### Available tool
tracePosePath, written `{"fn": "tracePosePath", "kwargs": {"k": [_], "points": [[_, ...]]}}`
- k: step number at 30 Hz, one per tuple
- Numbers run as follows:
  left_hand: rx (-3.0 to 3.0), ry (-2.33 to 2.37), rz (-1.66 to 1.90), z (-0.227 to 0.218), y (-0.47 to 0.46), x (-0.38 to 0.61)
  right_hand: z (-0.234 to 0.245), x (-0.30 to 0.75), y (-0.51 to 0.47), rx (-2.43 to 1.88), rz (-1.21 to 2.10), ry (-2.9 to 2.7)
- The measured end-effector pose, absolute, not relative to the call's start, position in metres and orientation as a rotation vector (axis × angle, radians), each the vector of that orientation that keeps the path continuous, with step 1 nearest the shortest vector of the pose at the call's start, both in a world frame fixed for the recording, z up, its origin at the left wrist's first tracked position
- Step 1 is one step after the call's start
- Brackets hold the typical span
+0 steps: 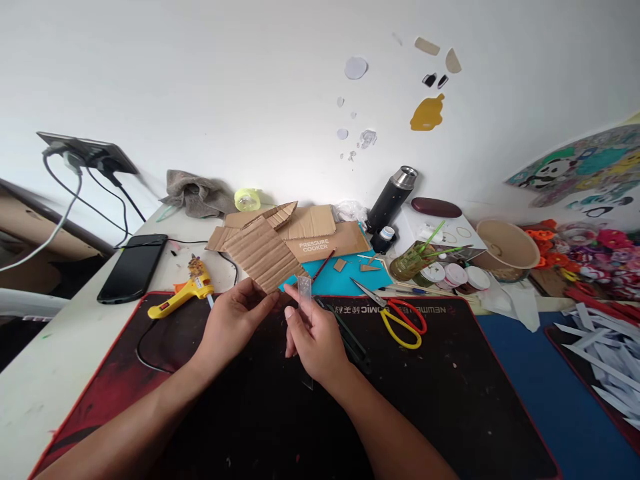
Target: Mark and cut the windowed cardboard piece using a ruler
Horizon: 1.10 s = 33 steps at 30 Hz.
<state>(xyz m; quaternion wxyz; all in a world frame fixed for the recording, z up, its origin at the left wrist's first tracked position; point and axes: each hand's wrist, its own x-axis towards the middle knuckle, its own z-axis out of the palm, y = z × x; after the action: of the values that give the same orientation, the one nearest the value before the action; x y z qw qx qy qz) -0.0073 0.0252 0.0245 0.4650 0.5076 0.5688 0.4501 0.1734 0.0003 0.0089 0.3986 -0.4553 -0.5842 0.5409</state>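
My left hand (231, 328) pinches the lower corner of a square piece of corrugated cardboard (264, 252), which is tilted up over the mat. In my right hand (316, 339) a clear plastic ruler (305, 289) is held between thumb and fingers, its lower end showing beneath the palm. The index finger points toward the cardboard's corner. A dark green tool (353, 339), perhaps a utility knife, lies partly behind my right hand. Farther right, scissors (401, 323) with red and yellow handles rest across the mat's back edge.
The black mat (425, 413) covers the front of the table. On the left are a yellow glue gun (183, 295) and a black phone (133, 268). Behind lie cardboard sheets (320, 247), blue paper (345, 277), a black thermos (393, 200) and several small jars (456, 275).
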Motion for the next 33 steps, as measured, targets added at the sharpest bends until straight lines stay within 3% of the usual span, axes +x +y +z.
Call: {"fn": "tracePosePath", "kwargs": {"k": [33], "points": [[1.264,1.402,1.095,0.0245,0.0248,-0.0003,0.0043,0.1694,-0.0012,-1.152,1.399,-1.443]]}}
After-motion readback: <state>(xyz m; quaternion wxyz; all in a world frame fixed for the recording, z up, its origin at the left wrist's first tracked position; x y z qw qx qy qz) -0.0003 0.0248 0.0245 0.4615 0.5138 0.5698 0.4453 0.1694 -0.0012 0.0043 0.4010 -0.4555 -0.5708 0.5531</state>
